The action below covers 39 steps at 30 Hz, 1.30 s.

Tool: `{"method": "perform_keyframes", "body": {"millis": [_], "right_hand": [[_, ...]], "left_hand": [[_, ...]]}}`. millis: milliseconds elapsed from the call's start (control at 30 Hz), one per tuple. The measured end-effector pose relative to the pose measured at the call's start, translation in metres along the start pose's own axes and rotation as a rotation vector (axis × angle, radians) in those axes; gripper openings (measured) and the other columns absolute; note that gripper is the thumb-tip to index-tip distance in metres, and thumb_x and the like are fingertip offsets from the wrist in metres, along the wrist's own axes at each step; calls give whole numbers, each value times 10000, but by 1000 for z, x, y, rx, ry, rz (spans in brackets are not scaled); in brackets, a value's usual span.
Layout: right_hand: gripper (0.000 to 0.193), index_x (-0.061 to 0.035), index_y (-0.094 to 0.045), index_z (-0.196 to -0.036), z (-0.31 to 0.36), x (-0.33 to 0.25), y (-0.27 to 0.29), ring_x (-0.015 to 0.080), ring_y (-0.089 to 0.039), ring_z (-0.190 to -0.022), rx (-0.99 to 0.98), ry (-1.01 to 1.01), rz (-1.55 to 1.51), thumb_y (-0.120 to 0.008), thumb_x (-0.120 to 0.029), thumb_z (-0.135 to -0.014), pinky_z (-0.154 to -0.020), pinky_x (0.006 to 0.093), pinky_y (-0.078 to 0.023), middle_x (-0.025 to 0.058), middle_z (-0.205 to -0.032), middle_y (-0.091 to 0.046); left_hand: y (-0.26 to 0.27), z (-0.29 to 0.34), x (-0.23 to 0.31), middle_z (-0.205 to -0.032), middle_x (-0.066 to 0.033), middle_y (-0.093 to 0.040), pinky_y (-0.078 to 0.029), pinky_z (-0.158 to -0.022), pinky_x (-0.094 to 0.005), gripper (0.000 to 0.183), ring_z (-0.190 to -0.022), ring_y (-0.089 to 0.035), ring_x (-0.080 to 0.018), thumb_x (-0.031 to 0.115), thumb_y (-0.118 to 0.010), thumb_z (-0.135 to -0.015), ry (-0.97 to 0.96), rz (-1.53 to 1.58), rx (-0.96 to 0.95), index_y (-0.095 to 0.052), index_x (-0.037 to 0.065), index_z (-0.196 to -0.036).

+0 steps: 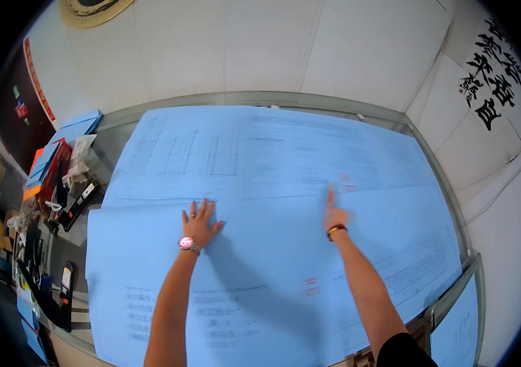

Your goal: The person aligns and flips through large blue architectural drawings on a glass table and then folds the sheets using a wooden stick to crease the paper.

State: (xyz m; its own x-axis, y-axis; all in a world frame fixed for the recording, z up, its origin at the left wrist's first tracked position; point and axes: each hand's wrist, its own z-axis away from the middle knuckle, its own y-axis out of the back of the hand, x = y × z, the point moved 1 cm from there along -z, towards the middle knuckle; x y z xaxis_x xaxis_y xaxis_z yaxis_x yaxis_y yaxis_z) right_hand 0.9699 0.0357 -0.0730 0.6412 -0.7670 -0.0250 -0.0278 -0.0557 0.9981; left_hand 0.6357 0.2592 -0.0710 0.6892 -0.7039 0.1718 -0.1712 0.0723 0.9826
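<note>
A large blue sheet of drawing paper (pixel 272 244), with faint line drawings, writing and red stamp marks, covers most of the table. Its near layer has an upper edge running across the middle, over a far blue layer (pixel 260 153). My left hand (pixel 198 227) lies flat on the near layer just below that edge, fingers spread, a watch on the wrist. Farther right, my right hand (pixel 335 215) touches or hovers close over the paper at the same edge. One finger points away from me; the others are blurred and partly hidden. Neither hand holds anything.
Two black staplers, a long one (pixel 80 205) and another (pixel 65 287), sit at the left among clutter. Folded blue papers (pixel 77 127) and a red-orange box (pixel 58 165) lie behind them. The glass tabletop edge (pixel 236 98) meets the wall. Another blue sheet (pixel 459 324) is at the lower right.
</note>
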Motion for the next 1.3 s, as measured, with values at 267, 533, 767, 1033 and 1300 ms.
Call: {"method": "perform_keyframes", "body": {"millis": [267, 533, 767, 1033, 1300], "right_hand": [[755, -91, 74, -1424, 49, -180, -16, 328, -602, -556, -99, 387, -48, -407, -147, -844, -532, 455, -464, 187, -675, -630], [781, -112, 100, -1424, 48, -131, 1, 247, -508, -413, -31, 103, -102, -416, -144, -840, -378, 377, -362, 105, -521, -552], [779, -129, 59, -1429, 105, -378, -9, 303, -569, -490, -40, 532, -194, -424, -107, -818, -467, 459, -432, 143, -587, -599], [758, -159, 98, -1426, 81, -271, 14, 293, -588, -516, -104, 138, 74, -408, -179, -862, -452, 410, -433, 174, -655, -620], [859, -160, 128, -1422, 163, -620, -25, 293, -578, -485, -8, 483, -230, -434, -69, -779, -492, 447, -452, 155, -606, -610]], "left_hand": [[4, 36, -61, -1472, -3, -228, -88, -1095, -496, 693, -1366, -153, -277, 579, -374, -867, -7, 104, 60, -248, 175, -1415], [22, 102, -137, -1453, -15, -278, -109, -1088, -490, 607, -1354, -194, -285, 487, -393, -889, 12, 19, 197, -306, 160, -1393], [30, 107, -154, -1449, -10, -284, -116, -1090, -480, 593, -1350, -204, -280, 465, -400, -892, 2, 51, 163, -303, 163, -1394], [75, 207, -303, -1442, -40, -299, -122, -1082, -496, 559, -1348, -209, -292, 387, -446, -874, 86, 77, 127, -343, 167, -1378], [71, 216, -322, -1439, -36, -307, -132, -1078, -493, 570, -1344, -219, -285, 406, -444, -869, 60, 120, 163, -343, 170, -1377]]}}
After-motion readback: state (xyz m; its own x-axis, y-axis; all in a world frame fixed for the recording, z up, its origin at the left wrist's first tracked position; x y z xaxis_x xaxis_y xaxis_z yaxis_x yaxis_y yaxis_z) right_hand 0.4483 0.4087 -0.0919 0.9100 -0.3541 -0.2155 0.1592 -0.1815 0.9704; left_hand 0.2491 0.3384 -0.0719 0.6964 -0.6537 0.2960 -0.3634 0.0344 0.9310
